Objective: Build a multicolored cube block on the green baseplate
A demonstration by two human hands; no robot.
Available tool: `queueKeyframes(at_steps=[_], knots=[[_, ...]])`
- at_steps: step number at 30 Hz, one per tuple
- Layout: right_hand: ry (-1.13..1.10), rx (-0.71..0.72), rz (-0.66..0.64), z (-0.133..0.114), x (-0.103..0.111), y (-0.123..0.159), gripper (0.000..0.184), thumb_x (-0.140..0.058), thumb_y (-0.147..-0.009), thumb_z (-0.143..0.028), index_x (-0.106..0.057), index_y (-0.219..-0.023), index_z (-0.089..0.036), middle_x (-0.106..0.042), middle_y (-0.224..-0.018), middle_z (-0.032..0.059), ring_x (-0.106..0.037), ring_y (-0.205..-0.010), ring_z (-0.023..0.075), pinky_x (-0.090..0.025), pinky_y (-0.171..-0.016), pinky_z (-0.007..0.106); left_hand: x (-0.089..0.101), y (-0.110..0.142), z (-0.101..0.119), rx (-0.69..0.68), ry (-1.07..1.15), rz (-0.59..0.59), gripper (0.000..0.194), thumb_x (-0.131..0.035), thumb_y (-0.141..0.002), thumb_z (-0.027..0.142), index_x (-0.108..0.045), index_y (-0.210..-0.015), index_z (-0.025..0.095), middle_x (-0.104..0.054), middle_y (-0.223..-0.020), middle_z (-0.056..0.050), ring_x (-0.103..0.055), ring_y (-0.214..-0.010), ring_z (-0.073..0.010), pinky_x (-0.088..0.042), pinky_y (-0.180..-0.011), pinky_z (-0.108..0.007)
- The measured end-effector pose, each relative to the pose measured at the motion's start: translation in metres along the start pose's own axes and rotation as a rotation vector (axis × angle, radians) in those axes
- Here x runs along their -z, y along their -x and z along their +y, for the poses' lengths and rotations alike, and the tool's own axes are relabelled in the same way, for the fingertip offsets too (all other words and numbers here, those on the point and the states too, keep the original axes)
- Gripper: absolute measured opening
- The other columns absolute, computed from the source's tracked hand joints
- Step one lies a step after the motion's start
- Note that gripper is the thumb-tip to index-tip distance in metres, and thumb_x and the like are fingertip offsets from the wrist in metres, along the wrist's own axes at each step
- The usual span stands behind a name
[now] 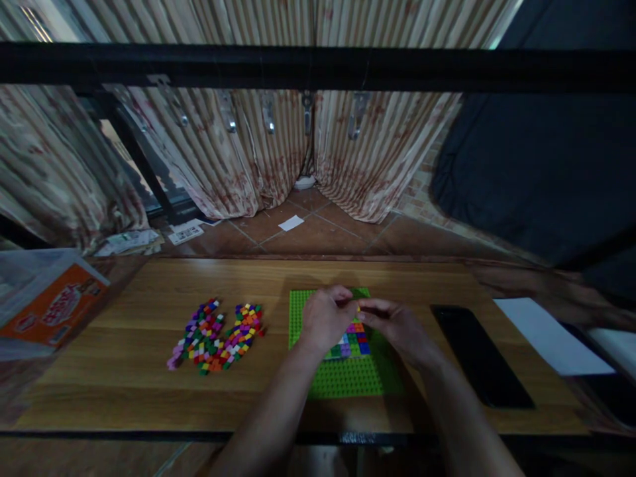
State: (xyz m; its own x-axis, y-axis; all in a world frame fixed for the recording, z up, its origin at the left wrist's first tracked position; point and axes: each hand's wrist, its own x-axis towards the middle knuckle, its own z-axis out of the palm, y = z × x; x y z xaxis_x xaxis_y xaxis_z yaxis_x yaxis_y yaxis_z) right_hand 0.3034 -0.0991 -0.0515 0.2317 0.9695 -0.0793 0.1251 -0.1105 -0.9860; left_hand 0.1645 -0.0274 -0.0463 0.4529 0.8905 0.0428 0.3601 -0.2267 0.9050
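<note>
A green studded baseplate (342, 379) lies on the wooden table in front of me. Colourful toy bricks (354, 344) form a patch on its middle, in purple, blue, red, green and orange. Both my hands meet above the patch's far part. My right hand (397, 324) pinches a small yellow brick (358, 309) between thumb and forefinger. Close against it, my left hand (325, 318) has its fingers curled over the baseplate; its fingertips are partly hidden, so what they hold does not show. The hands cover part of the patch.
A loose heap of small coloured bricks (218, 338) lies on the table (124, 391) to the left. Right of the baseplate is a flat black slab (479, 354), with a white sheet (551, 334) beyond it. A clear plastic bag with an orange label (54, 305) stands at far left.
</note>
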Motion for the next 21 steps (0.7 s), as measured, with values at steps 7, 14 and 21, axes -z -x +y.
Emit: queueKeyframes(at_steps=[7,14,21], knots=[[-0.086,0.015,0.285,0.0,0.006,-0.002,0.036,-0.076,-0.066,-0.046,-0.075,-0.089,-0.019,-0.075,-0.084,0.0059,-0.067,-0.074,0.018,-0.054,-0.071,0.033,0.029,0.001,-0.006,-0.069,0.237,0.185,0.024,-0.059,-0.083,0.035,-0.069,-0.096,0.017,-0.072,-0.092,-0.005,-0.066,-0.088,-0.0167,-0.049,-0.082,-0.028],[-0.147,0.273,0.626,-0.02,-0.01,-0.004,0.021,-0.075,-0.071,-0.038,-0.073,-0.078,-0.019,-0.068,-0.068,0.0007,-0.061,-0.063,0.013,-0.051,-0.065,0.029,0.09,0.006,-0.011,-0.043,0.377,0.491,0.02,-0.063,-0.078,0.032,-0.069,-0.088,0.015,-0.071,-0.078,-0.003,-0.065,-0.077,-0.0148,-0.049,-0.079,-0.027],[0.283,0.539,0.177,-0.041,-0.1,0.032,0.011,-0.06,-0.086,-0.025,-0.07,-0.089,-0.024,-0.07,-0.084,0.0018,-0.065,-0.077,0.016,-0.051,-0.071,0.027,0.152,0.024,-0.016,-0.037,0.545,0.822,0.019,-0.066,-0.072,0.028,-0.067,-0.083,0.013,-0.068,-0.07,-0.002,-0.062,-0.069,-0.0112,-0.048,-0.072,-0.024]])
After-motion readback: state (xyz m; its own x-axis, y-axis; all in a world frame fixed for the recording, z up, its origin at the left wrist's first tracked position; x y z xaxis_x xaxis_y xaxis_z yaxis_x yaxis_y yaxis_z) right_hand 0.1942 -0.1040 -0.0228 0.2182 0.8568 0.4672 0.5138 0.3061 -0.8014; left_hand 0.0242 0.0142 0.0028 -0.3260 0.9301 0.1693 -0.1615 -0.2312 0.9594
